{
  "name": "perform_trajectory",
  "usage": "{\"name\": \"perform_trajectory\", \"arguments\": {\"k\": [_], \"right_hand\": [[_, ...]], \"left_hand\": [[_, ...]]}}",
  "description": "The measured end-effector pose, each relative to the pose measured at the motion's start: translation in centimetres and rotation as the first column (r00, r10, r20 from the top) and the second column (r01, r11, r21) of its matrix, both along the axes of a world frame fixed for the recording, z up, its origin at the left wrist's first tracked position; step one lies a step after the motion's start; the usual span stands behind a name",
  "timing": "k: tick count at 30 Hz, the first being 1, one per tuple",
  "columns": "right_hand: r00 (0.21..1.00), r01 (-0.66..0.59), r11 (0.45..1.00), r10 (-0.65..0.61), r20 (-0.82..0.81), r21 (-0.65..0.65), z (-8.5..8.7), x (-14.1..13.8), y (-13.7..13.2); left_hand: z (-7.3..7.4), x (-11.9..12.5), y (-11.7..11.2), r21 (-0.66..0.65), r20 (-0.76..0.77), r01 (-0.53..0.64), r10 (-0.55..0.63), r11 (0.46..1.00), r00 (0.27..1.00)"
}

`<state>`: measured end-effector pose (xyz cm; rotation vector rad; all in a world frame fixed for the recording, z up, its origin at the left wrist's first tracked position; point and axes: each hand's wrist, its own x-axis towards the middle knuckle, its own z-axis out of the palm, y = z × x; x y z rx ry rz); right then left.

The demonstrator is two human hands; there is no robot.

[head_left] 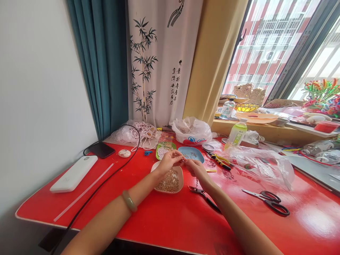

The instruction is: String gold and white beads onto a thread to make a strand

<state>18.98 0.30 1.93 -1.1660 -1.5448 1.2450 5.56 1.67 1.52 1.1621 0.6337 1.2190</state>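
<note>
My left hand [168, 163] is closed in a pinch above a pale dish [181, 182] of gold-coloured beads [170, 181]. What its fingertips hold is too small to make out. Fingertip to fingertip with it, my right hand [196, 168] pinches too, and a short string of pinkish beads [197, 182] hangs below it. Behind the hands stand a green dish [174, 146] with pale and gold beads and a blue dish [199, 156] with small pieces in it. Pliers with dark handles [205, 199] lie under my right wrist.
Yellow-black pliers [221, 162] and black-handled scissors [268, 200] lie to the right, near a crumpled plastic bag [262, 164] and a green-labelled bottle [237, 132]. A black cable [106, 184] crosses the left side, past a white power bank [74, 174] and a phone [103, 150].
</note>
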Motion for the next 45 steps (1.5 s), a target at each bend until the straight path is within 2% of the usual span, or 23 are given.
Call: {"name": "perform_trajectory", "arguments": {"k": [6, 10, 13, 20, 29, 45], "right_hand": [[0.995, -0.087, 0.996, 0.088, -0.04, 0.03, -0.4, 0.03, 0.18], [0.995, -0.091, 0.996, 0.091, -0.046, 0.002, -0.49, -0.02, 0.3], [0.994, -0.098, 0.994, 0.099, -0.035, 0.041, -0.42, 0.0, 0.35], [0.999, -0.027, 0.993, 0.021, 0.05, 0.112, -0.32, 0.08, 0.13], [0.999, -0.009, 0.998, 0.007, 0.044, 0.057, -0.04, 0.04, 0.28], [0.995, -0.004, 1.0, 0.002, 0.104, 0.013, -0.37, 0.52, 0.8]], "left_hand": [[-0.07, -0.07, -0.05, -0.027, 0.012, 0.032, -0.032, 0.999, 0.999], [-0.4, -0.15, 0.1, -0.038, 0.015, 0.056, -0.056, 0.998, 0.998], [-0.59, -0.17, 0.23, -0.071, 0.029, 0.063, -0.061, 0.995, 0.998], [-0.5, -0.12, 0.21, -0.109, 0.059, 0.049, -0.042, 0.993, 0.997], [-0.55, -0.03, 0.05, -0.059, 0.057, 0.05, -0.046, 0.997, 0.997], [-0.21, 0.04, -0.39, -0.117, 0.019, 0.037, -0.035, 0.992, 0.999]]}}
